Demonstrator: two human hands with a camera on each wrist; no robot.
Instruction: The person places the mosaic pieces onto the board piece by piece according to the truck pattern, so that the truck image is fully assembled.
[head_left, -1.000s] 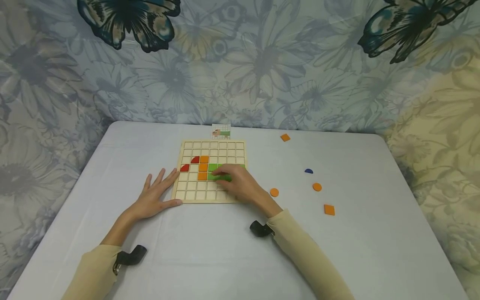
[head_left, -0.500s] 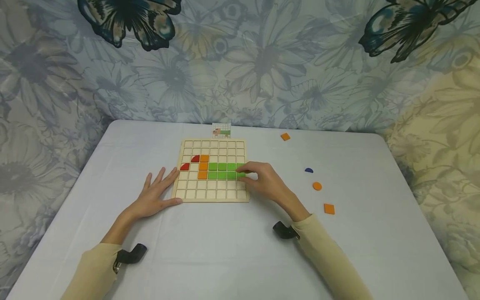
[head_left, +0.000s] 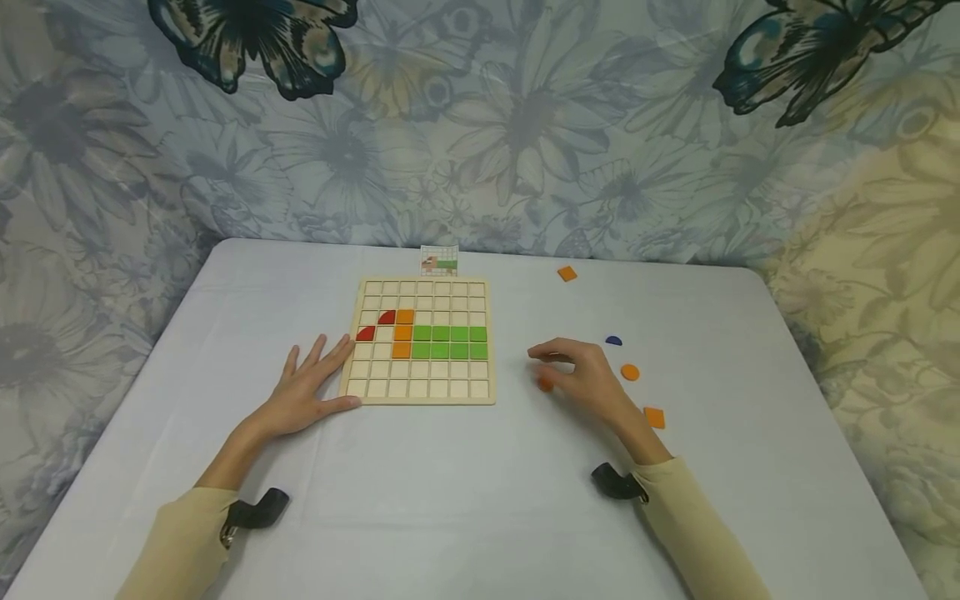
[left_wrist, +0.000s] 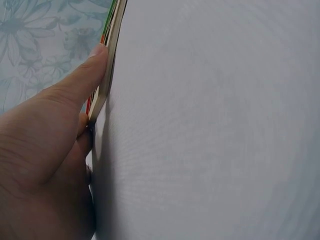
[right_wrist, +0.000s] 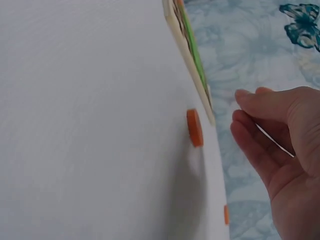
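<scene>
The wooden grid board (head_left: pixel 419 388) lies flat on the table. On it sit two red quarter-round tiles (head_left: pixel 387 317), a column of orange square tiles (head_left: pixel 402 333) and two rows of green square tiles (head_left: pixel 451 342). My left hand (head_left: pixel 306 393) rests at the board's left edge, fingers spread, thumb touching the near corner. Right of the board, my right hand (head_left: pixel 581 375) hovers with loosely bent fingers and holds nothing. Just under its thumb lies an orange disc (right_wrist: pixel 195 128), partly hidden in the head view.
Further right lie a blue half-round tile (head_left: pixel 613 341), a second orange disc (head_left: pixel 630 372) and an orange square (head_left: pixel 654 417). Another orange square (head_left: pixel 567 273) lies at the back. Behind the board stands a small picture card (head_left: pixel 439 261) with a grid pattern.
My right hand has moved from over the green tiles, past the board's right edge, to the nearer orange disc on the table. My left hand stays at the board's edge.
</scene>
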